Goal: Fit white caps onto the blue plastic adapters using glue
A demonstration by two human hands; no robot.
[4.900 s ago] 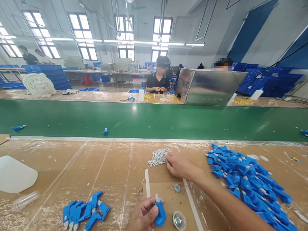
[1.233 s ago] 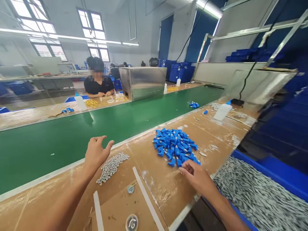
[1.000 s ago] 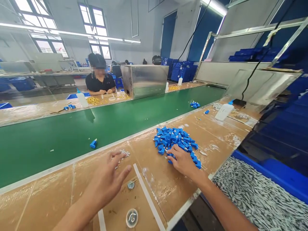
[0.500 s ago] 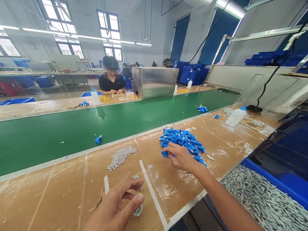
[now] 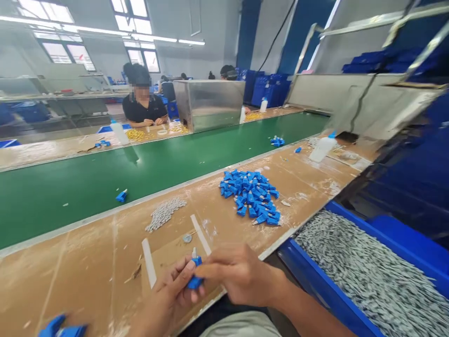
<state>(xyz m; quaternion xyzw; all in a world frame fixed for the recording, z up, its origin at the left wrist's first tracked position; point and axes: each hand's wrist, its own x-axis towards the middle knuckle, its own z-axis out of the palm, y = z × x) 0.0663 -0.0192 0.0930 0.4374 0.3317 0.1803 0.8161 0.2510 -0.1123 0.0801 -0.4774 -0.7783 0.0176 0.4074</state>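
Near the front edge of the table, my left hand grips a small blue plastic piece with a pale tip pointing up. My right hand meets it from the right; its bent fingers close on the side of the same piece, somewhat blurred. Just beyond the hands lies a small round glassy dish with a thin stick across it. Farther off to the right is a heap of similar blue pieces. A patch of small grey parts lies to the left of that heap.
A green conveyor belt runs behind the table, carrying a few blue pieces. To the right stand a white bottle and a blue bin of grey slivers. More blue pieces lie lower left. Across the belt, a person sits working.
My right hand has come back from the heap to my left hand. My left hand, open before, has closed on a blue piece. The view has shifted right and downward.
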